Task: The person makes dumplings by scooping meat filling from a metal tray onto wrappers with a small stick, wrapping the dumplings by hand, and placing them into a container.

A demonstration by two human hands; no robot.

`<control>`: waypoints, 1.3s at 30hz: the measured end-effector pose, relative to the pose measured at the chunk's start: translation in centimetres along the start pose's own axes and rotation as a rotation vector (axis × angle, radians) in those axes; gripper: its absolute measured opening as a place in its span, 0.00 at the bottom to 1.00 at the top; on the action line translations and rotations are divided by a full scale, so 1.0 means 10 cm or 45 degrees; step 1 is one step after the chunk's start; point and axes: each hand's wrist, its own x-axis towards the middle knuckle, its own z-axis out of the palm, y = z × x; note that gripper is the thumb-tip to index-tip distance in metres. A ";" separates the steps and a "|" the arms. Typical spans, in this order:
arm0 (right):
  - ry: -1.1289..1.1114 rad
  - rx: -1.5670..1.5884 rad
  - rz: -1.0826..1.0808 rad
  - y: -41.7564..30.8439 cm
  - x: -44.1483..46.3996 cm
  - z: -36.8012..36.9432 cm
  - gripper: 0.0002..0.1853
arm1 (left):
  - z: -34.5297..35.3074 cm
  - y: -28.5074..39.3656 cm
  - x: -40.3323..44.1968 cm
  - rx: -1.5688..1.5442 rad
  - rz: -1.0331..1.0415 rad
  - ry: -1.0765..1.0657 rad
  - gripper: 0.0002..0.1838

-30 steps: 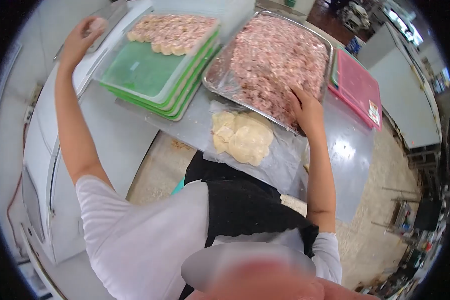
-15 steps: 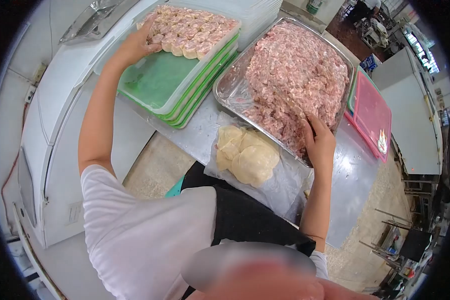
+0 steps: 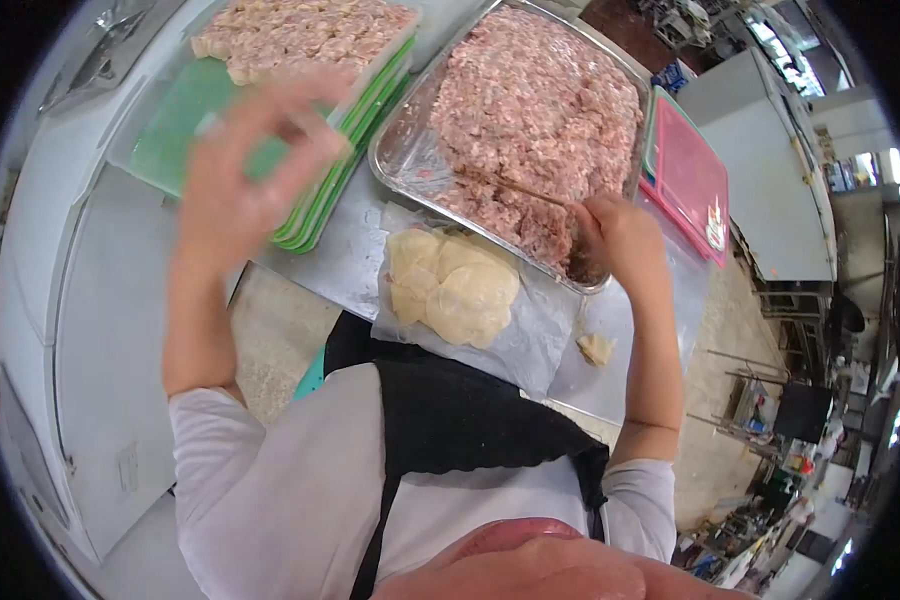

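Over stacked trays (image 3: pixel 165 125), left hand (image 3: pixel 232 190) blurred, fingers apart; right hand (image 3: pixel 625 240) fingers clamped on thin stick (image 3: pixel 520 187); minced meat (image 3: pixel 540 100) pink, lumpy.

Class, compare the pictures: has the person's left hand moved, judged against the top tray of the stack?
Yes. The left hand has moved toward the body, from the filled dough pieces to in front of the near part of the top tray.

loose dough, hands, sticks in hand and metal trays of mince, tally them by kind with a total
dough pile: 1
small dough scrap: 1
hands, left hand and right hand: 2
thin stick: 1
metal tray of mince: 1
total: 6
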 end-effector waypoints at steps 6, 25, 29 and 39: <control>-0.159 -0.298 -0.134 -0.48 0.15 0.07 0.08 | 1.51 -0.15 -0.60 -0.466 0.288 -0.607 0.10; -0.176 -0.096 -0.016 -0.54 0.32 0.00 0.18 | 1.82 -0.27 -0.70 -2.124 -1.175 0.053 0.18; -0.092 -0.044 -0.208 -0.91 0.41 0.30 0.10 | 1.90 -0.20 -0.79 -1.525 -0.697 -0.168 0.15; -0.019 1.067 0.145 -0.37 0.24 0.29 0.17 | 1.73 -0.18 -0.58 -0.291 0.362 -0.042 0.11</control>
